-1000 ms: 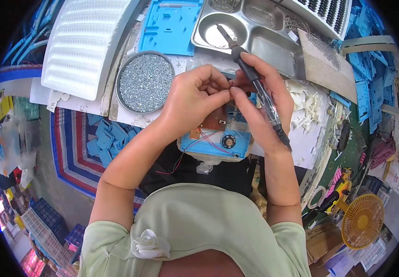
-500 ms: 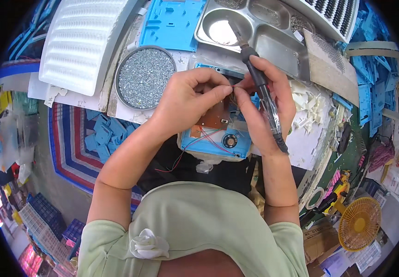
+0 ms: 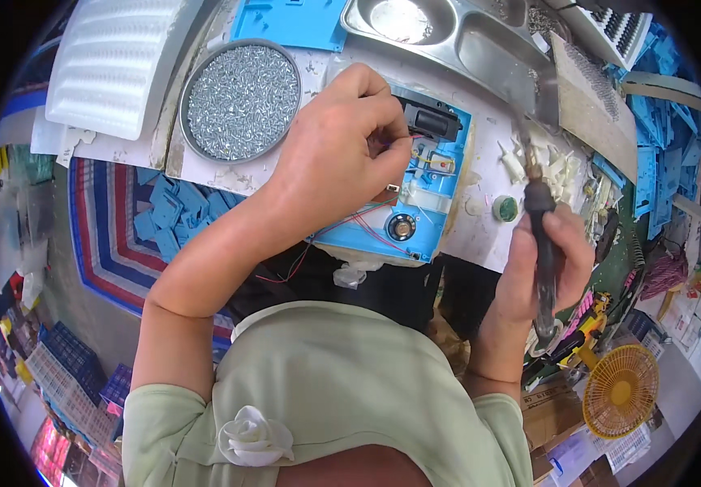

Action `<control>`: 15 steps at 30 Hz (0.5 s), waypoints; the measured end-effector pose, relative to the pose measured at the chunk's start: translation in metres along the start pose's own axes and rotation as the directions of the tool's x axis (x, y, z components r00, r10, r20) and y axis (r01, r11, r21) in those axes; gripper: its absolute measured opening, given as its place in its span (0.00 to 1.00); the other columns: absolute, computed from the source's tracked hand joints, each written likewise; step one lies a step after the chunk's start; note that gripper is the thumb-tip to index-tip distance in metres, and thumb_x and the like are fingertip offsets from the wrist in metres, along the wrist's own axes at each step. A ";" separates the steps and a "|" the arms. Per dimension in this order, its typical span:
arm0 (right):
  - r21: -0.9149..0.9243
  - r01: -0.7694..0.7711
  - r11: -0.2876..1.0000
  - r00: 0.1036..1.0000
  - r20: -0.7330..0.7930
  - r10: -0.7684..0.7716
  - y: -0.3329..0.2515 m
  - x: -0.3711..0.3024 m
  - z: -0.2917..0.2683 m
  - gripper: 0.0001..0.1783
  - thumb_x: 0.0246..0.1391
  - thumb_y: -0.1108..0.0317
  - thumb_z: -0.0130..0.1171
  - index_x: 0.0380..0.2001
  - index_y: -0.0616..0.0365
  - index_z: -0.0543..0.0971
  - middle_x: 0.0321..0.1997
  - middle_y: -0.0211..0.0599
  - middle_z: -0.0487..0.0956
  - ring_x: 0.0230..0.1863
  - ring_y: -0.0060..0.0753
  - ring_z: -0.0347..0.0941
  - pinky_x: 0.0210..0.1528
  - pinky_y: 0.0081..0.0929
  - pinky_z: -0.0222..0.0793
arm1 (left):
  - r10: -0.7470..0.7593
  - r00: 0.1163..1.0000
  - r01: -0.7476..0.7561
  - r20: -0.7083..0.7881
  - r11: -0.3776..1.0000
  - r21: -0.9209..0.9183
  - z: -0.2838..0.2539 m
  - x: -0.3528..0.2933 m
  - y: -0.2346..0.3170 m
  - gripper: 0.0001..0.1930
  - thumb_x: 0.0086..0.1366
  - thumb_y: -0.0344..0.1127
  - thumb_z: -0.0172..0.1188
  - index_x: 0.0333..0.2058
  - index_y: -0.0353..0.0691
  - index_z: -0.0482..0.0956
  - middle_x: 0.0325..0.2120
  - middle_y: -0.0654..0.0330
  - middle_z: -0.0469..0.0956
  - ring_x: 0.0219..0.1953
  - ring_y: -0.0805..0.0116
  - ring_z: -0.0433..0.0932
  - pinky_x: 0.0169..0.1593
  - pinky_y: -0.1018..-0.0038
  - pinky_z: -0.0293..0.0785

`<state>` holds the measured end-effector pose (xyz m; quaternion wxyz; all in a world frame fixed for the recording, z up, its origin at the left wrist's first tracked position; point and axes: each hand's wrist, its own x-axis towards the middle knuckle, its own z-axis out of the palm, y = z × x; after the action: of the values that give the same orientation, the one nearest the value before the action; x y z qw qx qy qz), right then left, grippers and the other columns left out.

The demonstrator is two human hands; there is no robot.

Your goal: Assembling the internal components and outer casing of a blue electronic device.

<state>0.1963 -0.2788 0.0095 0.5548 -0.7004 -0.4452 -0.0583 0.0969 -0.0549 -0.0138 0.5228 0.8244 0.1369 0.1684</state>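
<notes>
Cluttered tabletop point(image 3: 484, 247) carries a bowl point(image 3: 185, 122) of metal bits at left; rightward, trailing wires point(image 3: 285, 281) could snag and tear loose if the blue casing point(image 3: 436, 221) were dragged. Left hand point(image 3: 342, 138) curls directly over that open casing, its grip hidden; farther right, the right hand's point(image 3: 518, 284) fingers wrap a soldering iron point(image 3: 543, 235), beside and apart from the casing.

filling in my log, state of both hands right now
Left hand: curled over the blue plastic casing; cannot tell if holding anything.
Right hand: closed, holding the black pen-shaped soldering iron.

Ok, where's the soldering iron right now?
In the head view, the soldering iron is gripped in the right hand, right of the open blue casing and the small round green item.
</notes>
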 end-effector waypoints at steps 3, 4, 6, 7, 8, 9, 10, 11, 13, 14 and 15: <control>0.002 -0.001 1.000 0.997 0.072 0.001 -0.003 -0.007 -0.003 0.19 0.49 0.80 0.68 0.45 0.63 0.75 0.29 0.41 0.75 0.28 0.35 0.70 0.33 0.30 0.66 | 0.010 1.000 -0.009 -0.023 0.999 0.030 0.000 -0.001 -0.001 0.04 0.57 0.24 0.65 0.27 0.30 0.78 0.33 0.60 0.69 0.27 0.76 0.72 0.28 0.78 0.70; -0.002 0.008 1.000 0.996 0.086 -0.008 -0.002 -0.008 -0.003 0.19 0.49 0.79 0.68 0.44 0.63 0.75 0.27 0.40 0.75 0.26 0.35 0.69 0.31 0.31 0.66 | 0.020 0.999 -0.018 -0.033 0.999 0.046 0.001 -0.001 -0.002 0.05 0.57 0.23 0.65 0.27 0.30 0.78 0.33 0.60 0.69 0.27 0.77 0.72 0.28 0.78 0.70; -0.011 0.047 0.999 0.996 0.080 -0.046 0.002 -0.008 0.001 0.16 0.48 0.78 0.69 0.41 0.62 0.77 0.24 0.39 0.74 0.21 0.36 0.68 0.26 0.31 0.64 | -0.003 1.000 0.004 -0.024 0.999 0.040 0.002 -0.001 -0.004 0.04 0.57 0.24 0.65 0.27 0.30 0.78 0.33 0.60 0.69 0.26 0.77 0.72 0.28 0.78 0.70; -0.013 0.032 0.999 0.994 0.106 -0.030 0.002 -0.008 0.001 0.17 0.47 0.78 0.69 0.41 0.62 0.77 0.23 0.39 0.74 0.21 0.36 0.69 0.25 0.30 0.64 | -0.013 1.000 0.013 -0.019 0.999 0.037 0.002 0.000 -0.004 0.04 0.57 0.24 0.65 0.27 0.30 0.78 0.32 0.60 0.69 0.26 0.77 0.72 0.28 0.78 0.70; -0.016 0.016 1.000 0.991 0.132 -0.014 0.001 -0.008 0.001 0.17 0.47 0.78 0.70 0.41 0.61 0.77 0.23 0.39 0.74 0.21 0.36 0.69 0.25 0.30 0.64 | -0.004 1.000 0.005 -0.025 0.999 0.040 0.002 0.000 -0.005 0.04 0.57 0.23 0.65 0.27 0.30 0.78 0.32 0.60 0.69 0.25 0.77 0.72 0.27 0.78 0.70; -0.018 0.002 1.000 0.988 0.156 0.001 0.001 -0.008 0.001 0.17 0.46 0.78 0.70 0.41 0.61 0.77 0.23 0.39 0.74 0.21 0.36 0.69 0.24 0.29 0.64 | 0.006 1.000 -0.005 -0.030 0.999 0.044 0.003 0.000 -0.005 0.04 0.57 0.23 0.65 0.27 0.30 0.78 0.32 0.60 0.69 0.25 0.77 0.72 0.27 0.78 0.70; -0.020 0.013 1.000 0.985 0.170 -0.010 0.001 -0.008 0.002 0.18 0.45 0.78 0.71 0.41 0.61 0.77 0.23 0.38 0.74 0.20 0.36 0.69 0.24 0.29 0.64 | 0.016 0.999 -0.014 -0.035 0.999 0.048 0.003 -0.001 -0.006 0.04 0.57 0.23 0.65 0.27 0.30 0.78 0.32 0.60 0.69 0.25 0.77 0.72 0.27 0.78 0.70; -0.021 0.025 0.999 0.983 0.183 -0.021 0.002 -0.008 0.003 0.18 0.44 0.78 0.71 0.40 0.60 0.77 0.23 0.38 0.75 0.20 0.35 0.69 0.23 0.28 0.64 | -0.006 0.999 0.006 -0.034 1.000 0.019 0.003 -0.001 -0.006 0.04 0.57 0.23 0.65 0.27 0.30 0.78 0.32 0.60 0.69 0.24 0.77 0.73 0.26 0.78 0.70; -0.032 0.045 0.998 0.976 0.214 -0.037 0.003 -0.007 0.005 0.19 0.43 0.78 0.71 0.40 0.59 0.77 0.22 0.37 0.75 0.19 0.36 0.69 0.23 0.28 0.63 | -0.047 0.999 0.046 -0.028 0.998 -0.043 0.004 -0.001 -0.007 0.05 0.57 0.23 0.65 0.27 0.30 0.77 0.32 0.60 0.70 0.24 0.77 0.74 0.26 0.78 0.71; -0.039 0.054 0.998 0.972 0.230 -0.044 0.003 -0.006 0.005 0.19 0.42 0.78 0.71 0.40 0.59 0.78 0.22 0.37 0.74 0.19 0.36 0.69 0.23 0.28 0.64 | -0.023 0.999 0.022 -0.032 1.000 -0.004 0.004 -0.001 -0.006 0.05 0.57 0.23 0.64 0.27 0.29 0.77 0.33 0.59 0.70 0.24 0.77 0.74 0.26 0.78 0.72; -0.046 0.064 0.997 0.968 0.246 -0.050 0.003 -0.006 0.006 0.20 0.41 0.79 0.71 0.40 0.59 0.78 0.22 0.37 0.74 0.19 0.36 0.68 0.22 0.28 0.64 | 0.002 0.999 -0.001 -0.036 0.999 0.036 0.003 0.000 -0.006 0.05 0.57 0.23 0.64 0.27 0.29 0.77 0.33 0.59 0.69 0.24 0.76 0.75 0.26 0.78 0.73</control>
<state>0.1924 -0.2769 0.0014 0.4748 -0.7037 -0.5285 0.0009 0.0976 -0.0551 -0.0206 0.5052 0.8306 0.1487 0.1811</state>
